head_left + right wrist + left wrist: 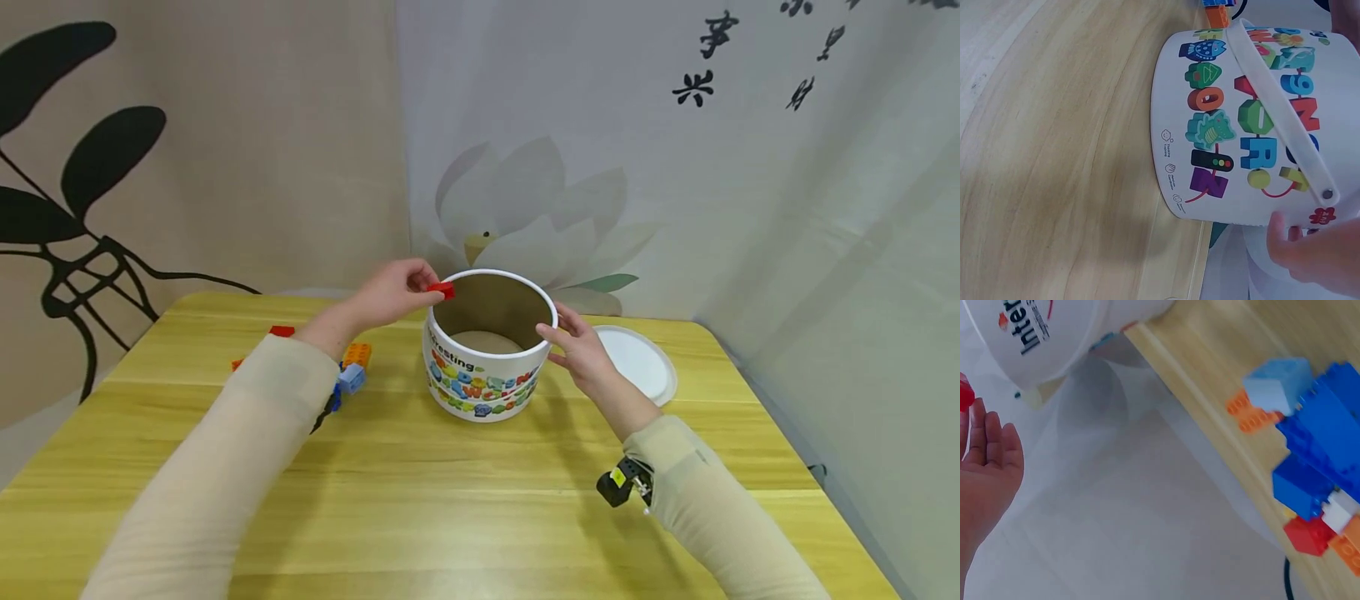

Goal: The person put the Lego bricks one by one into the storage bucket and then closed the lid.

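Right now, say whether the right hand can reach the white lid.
Probably yes: the white lid lies close by with nothing on it, but the right hand must first release the bucket.

Free passage within bucket rim (pixel 487 356)

The wooden table (pixel 450 500) carries a printed tub (pixel 483 387) (open-topped), a white lid (pixel 643 362) and toy bricks (pixel 351 378).

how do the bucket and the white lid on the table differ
The bucket is tall and hollow; the lid is a low, flat disc. The bucket carries colourful printed letters, while the lid's visible face is plain white. The right hand holds the bucket; the lid lies on the table. Both are round.
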`<state>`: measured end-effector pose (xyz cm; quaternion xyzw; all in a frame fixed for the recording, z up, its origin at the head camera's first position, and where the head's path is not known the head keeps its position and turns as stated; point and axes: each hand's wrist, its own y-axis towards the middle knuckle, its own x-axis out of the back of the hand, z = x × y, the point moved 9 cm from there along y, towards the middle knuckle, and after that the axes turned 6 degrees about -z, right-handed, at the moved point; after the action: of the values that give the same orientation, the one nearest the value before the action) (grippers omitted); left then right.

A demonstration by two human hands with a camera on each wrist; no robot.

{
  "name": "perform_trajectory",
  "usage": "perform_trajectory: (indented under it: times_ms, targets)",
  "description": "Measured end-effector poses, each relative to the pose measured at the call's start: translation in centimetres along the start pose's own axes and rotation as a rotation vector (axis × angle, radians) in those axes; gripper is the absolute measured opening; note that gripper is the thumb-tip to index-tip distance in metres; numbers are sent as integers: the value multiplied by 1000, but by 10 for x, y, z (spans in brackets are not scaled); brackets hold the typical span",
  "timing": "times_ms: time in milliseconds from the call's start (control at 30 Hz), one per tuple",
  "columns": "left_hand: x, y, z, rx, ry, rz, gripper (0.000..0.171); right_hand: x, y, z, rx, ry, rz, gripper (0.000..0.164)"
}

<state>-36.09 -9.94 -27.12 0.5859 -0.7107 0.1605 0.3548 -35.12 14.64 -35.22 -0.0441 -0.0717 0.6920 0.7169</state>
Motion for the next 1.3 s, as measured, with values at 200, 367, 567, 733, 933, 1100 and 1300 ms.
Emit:
perform_trajectory:
  times_ms: [200, 367, 567, 733, 933, 1100, 1300]
  targets:
    - [-21, 7, -14, -31, 40, 28, 20, 0, 1, -1, 9, -7, 3, 60]
    - [-32, 9, -21, -56, 38, 43, 24, 0, 1, 0, 12, -4, 1, 61]
    - [-21, 6, -17, -74, -2, 6, 29, -3, 1, 0, 11, -11, 1, 60]
    - [10, -3, 6, -2, -48, -46, 34, 0, 1, 1, 5, -21, -3, 60]
    - [55, -29, 50, 93, -26, -123, 39, 3, 0, 2, 8, -21, -8, 60]
    - [82, -61, 98, 181, 13, -170, 46, 3, 1, -1, 3, -25, -9, 61]
    - [100, -104, 161, 276, 79, -204, 51, 0, 2, -2, 7, -43, -4, 60]
